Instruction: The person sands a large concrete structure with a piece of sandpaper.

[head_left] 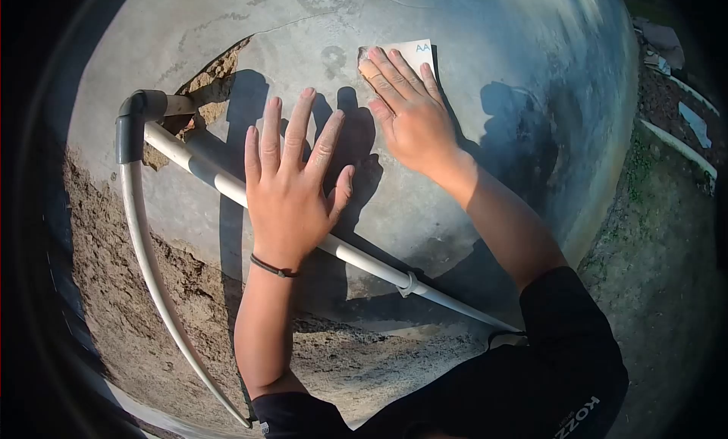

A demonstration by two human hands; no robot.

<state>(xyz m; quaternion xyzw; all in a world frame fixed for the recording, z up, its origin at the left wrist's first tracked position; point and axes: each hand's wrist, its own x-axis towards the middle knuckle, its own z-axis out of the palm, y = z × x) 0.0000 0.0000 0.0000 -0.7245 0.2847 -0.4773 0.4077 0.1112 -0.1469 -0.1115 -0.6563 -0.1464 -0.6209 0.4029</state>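
Note:
My right hand lies flat on a pale paper sheet against the smooth grey cement wall. Blue letters "AA" mark the sheet's upper right corner, and the hand covers much of its lower part. Lower and to the left, my left hand is open, fingers spread and nothing in it, held in front of the wall. Its shadow falls on the cement just to the right. Pale dust coats the fingers of this hand, and a dark band circles its wrist.
A white pipe slants down to the right, passing behind my left hand. Another white pipe curves downward from a grey elbow fitting. Around the pipe's entry, a broken hole exposes rough brown material. Debris lies at the right.

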